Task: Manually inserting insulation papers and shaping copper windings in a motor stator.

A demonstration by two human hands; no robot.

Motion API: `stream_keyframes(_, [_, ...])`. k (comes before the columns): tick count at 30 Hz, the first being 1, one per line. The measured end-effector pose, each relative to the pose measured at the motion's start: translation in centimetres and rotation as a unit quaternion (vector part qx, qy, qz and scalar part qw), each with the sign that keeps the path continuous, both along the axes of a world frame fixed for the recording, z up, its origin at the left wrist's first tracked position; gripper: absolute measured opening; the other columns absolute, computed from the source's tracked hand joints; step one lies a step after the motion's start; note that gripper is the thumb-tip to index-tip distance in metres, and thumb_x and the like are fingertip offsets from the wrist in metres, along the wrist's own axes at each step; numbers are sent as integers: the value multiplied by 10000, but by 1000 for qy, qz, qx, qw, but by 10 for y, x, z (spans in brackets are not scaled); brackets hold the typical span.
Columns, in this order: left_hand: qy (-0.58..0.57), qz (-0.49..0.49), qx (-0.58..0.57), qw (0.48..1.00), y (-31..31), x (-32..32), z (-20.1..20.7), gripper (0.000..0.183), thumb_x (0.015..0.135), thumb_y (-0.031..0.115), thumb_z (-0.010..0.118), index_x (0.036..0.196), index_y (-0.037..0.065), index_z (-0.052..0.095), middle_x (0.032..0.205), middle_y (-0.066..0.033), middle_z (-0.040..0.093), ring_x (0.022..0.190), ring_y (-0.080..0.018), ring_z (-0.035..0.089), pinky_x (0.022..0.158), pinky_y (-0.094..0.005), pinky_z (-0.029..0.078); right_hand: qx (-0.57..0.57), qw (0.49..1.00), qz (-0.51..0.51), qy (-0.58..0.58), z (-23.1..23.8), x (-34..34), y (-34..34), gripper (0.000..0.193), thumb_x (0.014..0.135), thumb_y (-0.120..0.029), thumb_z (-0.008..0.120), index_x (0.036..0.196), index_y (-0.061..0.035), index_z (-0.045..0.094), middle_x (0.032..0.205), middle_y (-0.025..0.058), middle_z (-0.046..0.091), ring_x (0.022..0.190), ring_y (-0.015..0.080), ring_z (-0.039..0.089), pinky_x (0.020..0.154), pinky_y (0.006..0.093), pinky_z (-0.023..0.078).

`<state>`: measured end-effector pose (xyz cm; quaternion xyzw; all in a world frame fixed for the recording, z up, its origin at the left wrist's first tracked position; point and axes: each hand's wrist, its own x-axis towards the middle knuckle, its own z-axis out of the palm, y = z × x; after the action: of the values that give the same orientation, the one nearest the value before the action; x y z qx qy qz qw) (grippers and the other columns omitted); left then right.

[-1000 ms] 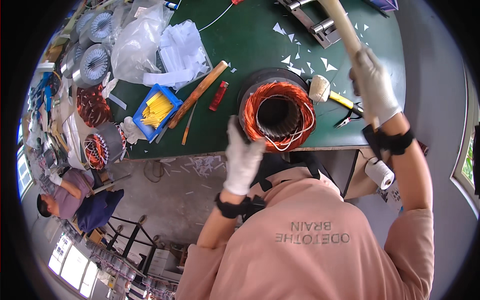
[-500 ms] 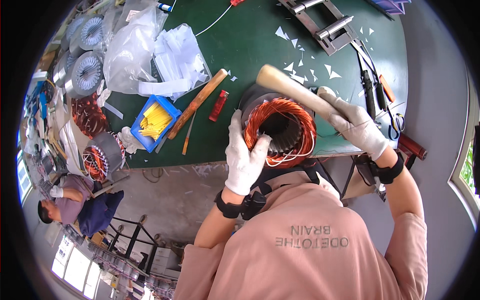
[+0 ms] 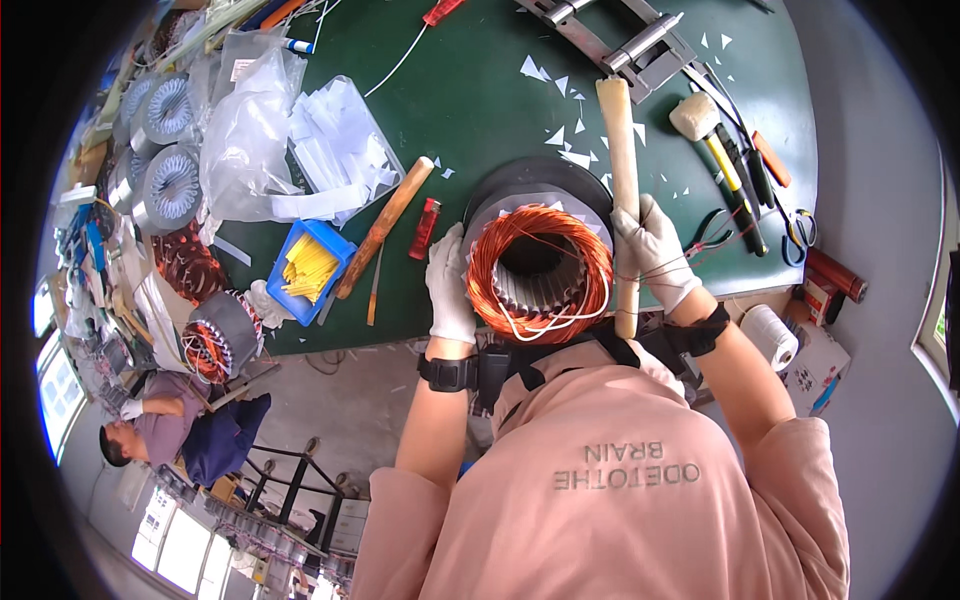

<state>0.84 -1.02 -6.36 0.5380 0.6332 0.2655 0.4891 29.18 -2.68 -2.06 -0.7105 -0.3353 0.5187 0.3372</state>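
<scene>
A motor stator (image 3: 540,275) with orange copper windings and a white cord lies in front of me, its bore facing me. My left hand (image 3: 450,287), in a white glove, is closed against the stator's left side, the fingertips partly hidden. My right hand (image 3: 655,255), also gloved, grips a pale wooden stick (image 3: 620,150). The stick stands lengthwise beside the stator's right side, its far end reaching past the stator. A thin copper wire runs by the right hand. Behind the stator is a dark round ring (image 3: 520,175).
Left are a blue bin (image 3: 345,250) of yellow strips, a brown wooden stick (image 3: 385,225), a red lighter (image 3: 425,228), white paper pieces (image 3: 340,140) and several stators (image 3: 172,187). Right lie a mallet (image 3: 695,117), pliers (image 3: 710,232) and scissors (image 3: 798,237). A metal frame (image 3: 640,50) stands far. A co-worker (image 3: 165,420) sits left.
My right hand has come left to the stator, swinging the pale stick from slanted to lengthwise. My left thumb has left the bore, and that hand is now at the stator's outer side.
</scene>
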Motion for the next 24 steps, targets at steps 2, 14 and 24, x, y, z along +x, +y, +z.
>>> stream_keyframes(2, [-152,84,-83,981,-1,4,-6,292,965,123,508,1193,-27,612,1165,-135,586,1072,-246,567,922,-333,439,-38,999,-6,-12,16,-2,2,302,908,-295,643,974,-25,525,765,57,540,702,152,460,648,316,450])
stream_keyframes(14, [-40,-8,-54,998,-27,24,108,742,937,433,586,1389,-105,347,1321,-232,507,1212,-319,518,1026,-354,392,-17,972,191,-134,96,31,55,352,938,-261,565,1190,-16,544,756,54,549,672,154,532,623,309,463])
stream_keyframes(24, [-113,80,-78,987,-31,53,121,817,815,133,659,1430,-120,184,1276,-263,505,1142,-283,557,989,-345,439,16,829,511,-224,148,35,109,334,909,-155,532,1217,-55,611,872,202,648,798,328,642,747,338,509])
